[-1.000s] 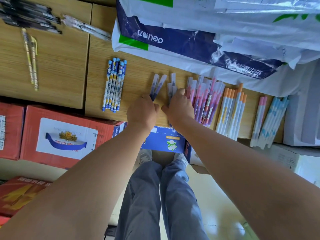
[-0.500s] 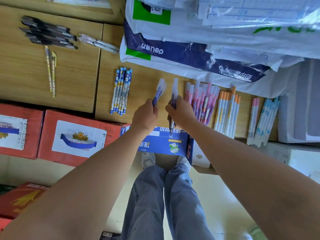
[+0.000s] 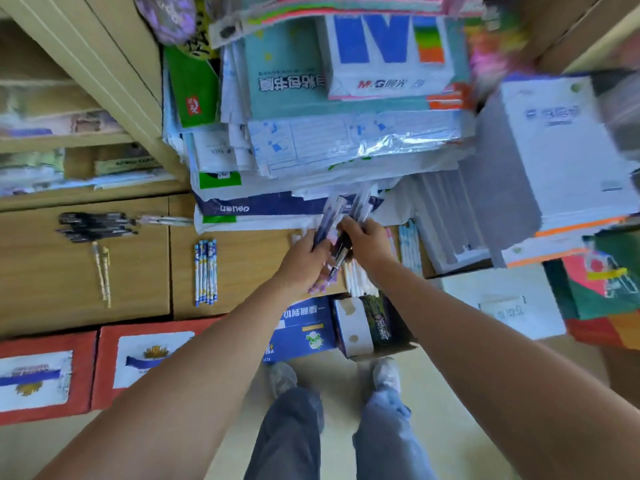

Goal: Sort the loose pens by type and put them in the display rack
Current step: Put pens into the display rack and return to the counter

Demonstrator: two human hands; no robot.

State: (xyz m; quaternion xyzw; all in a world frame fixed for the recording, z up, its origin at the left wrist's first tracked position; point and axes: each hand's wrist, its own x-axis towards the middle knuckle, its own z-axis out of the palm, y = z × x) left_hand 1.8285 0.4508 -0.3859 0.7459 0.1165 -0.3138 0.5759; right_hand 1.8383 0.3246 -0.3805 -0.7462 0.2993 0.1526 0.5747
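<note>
Head view: a small bunch of purple-barrelled pens [image 3: 329, 216] with clear caps is gripped in the left hand [image 3: 304, 261]. The fingers are curled round the lower barrels, so the capped ends stand out above the fist. A bunch of dark pens [image 3: 358, 206] is held in the right hand [image 3: 369, 242] in the same way, with the fingers closed round the middle. Their caps rise above the hand and their tips stick out below the palm. The two bunches are held side by side, almost touching, above the wooden counter [image 3: 249, 265]. The number of pens in each cannot be told through the blur.

Directly beneath the hands, white-barrelled pens [image 3: 360, 284] lie at the counter's near edge. Light blue pens [image 3: 408, 244] lie just to the right of the right hand. Further left, well apart from the hands, blue patterned pens [image 3: 206, 271] are laid parallel. Beyond them lie two thin yellowish pens [image 3: 102, 275] and a heap of black pens [image 3: 93, 225]. Paper packs [image 3: 346, 133] are stacked behind the counter. Red boxes [image 3: 138, 362] and a blue box [image 3: 301, 330] stand below its front edge.
</note>
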